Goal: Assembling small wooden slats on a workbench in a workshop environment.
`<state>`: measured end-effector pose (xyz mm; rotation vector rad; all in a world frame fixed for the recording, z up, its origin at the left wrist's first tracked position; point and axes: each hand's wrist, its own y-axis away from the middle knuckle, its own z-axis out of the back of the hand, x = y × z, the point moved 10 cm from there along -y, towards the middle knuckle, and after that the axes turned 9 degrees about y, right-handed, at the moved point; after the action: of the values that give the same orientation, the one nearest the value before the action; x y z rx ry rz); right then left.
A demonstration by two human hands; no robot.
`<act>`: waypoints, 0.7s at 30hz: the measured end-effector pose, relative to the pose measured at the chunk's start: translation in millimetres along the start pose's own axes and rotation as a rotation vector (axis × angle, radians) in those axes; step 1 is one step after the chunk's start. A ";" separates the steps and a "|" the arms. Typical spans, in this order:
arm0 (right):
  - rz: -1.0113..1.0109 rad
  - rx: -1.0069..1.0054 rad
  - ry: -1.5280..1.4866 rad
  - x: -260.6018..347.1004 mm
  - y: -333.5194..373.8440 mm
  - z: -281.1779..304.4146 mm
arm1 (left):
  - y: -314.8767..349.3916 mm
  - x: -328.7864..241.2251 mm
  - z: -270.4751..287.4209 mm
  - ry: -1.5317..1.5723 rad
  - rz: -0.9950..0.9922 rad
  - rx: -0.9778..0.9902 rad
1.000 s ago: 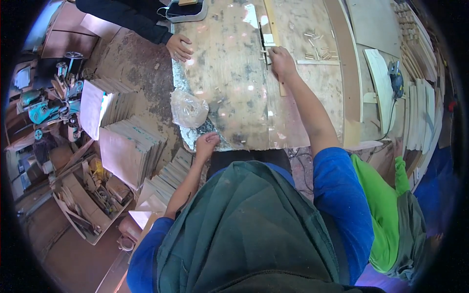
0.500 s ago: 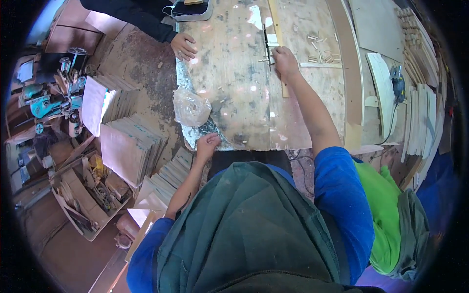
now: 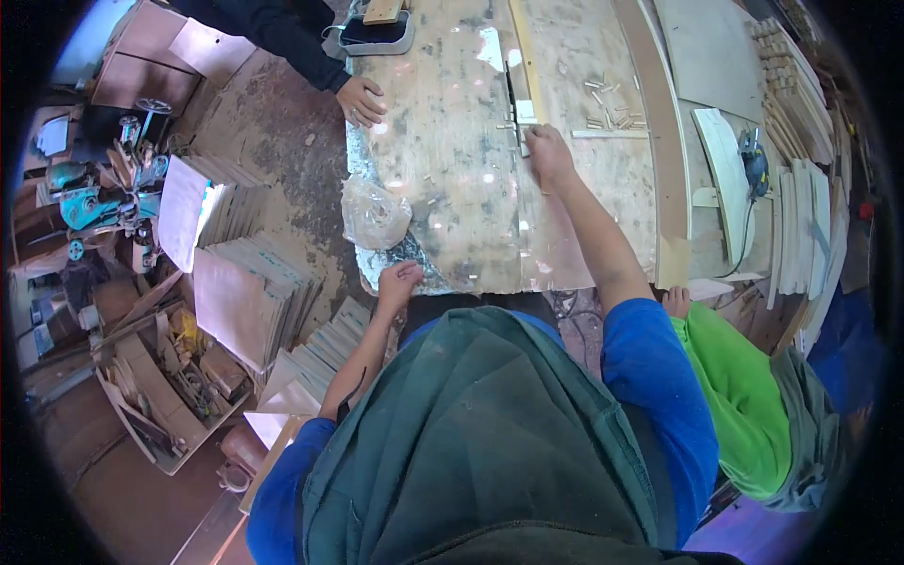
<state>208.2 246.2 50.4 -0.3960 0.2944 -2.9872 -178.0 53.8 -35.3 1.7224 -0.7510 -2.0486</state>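
My right hand [image 3: 549, 151] is closed at the table's long seam, beside a pale wooden strip [image 3: 524, 42]. A small white block [image 3: 525, 111] and a thin dark bar [image 3: 513, 89] lie at its fingertips. What sits between the fingers is hidden. My left hand [image 3: 400, 280] hovers or rests at the near left edge of the worn wooden table [image 3: 452, 104], fingers curled together with nothing visible in them. Close by lies a crumpled clear plastic bag [image 3: 375, 215]. Several short wooden dowels [image 3: 612, 108] are scattered to the right of my right hand.
A co-worker's hand [image 3: 361, 101] rests on the table's far left edge, near a grey tray [image 3: 381, 40]. At my right stands a person in a green top [image 3: 734, 386]. Stacked panels [image 3: 250, 292] line the left; a power tool [image 3: 753, 165] lies at right.
My right hand has slid nearer to me along the strip, and the white block has come nearer too. The green-topped person's hand now shows at the table's right corner. My left hand stays put.
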 end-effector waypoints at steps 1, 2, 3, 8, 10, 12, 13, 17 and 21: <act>0.058 -0.021 0.050 5.0 9.0 2.3 | 0.9 -2.5 -0.1 -0.001 -0.007 0.007; 0.032 0.019 0.065 1.6 20.1 -1.2 | 1.0 -5.1 -1.9 0.065 -0.013 0.017; 0.026 0.011 0.070 5.5 32.7 6.9 | 0.8 -8.2 -2.3 0.130 -0.019 0.025; -0.682 0.019 -1.021 -6.6 132.3 13.0 | -8.4 -44.4 -52.2 0.009 -0.121 0.232; -0.204 -0.189 -0.476 32.6 138.1 89.6 | -20.3 -54.2 -102.7 0.185 -0.093 0.369; -0.182 -0.212 -0.494 37.8 153.6 121.8 | -13.7 -105.1 -165.8 0.296 -0.079 0.474; -0.167 -0.224 -0.486 37.9 157.0 135.3 | -10.9 -128.4 -196.7 0.418 -0.032 0.534; -0.118 -0.234 -0.578 14.2 153.6 164.7 | -8.6 -205.2 -299.4 0.503 -0.046 0.840; -0.130 -0.322 -0.433 -49.4 122.1 176.5 | -59.8 -239.3 -358.1 0.501 -0.222 0.806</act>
<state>313.6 102.9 180.2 -1.1092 0.7253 -2.8672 222.5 181.7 75.7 2.7052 -1.3588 -1.3687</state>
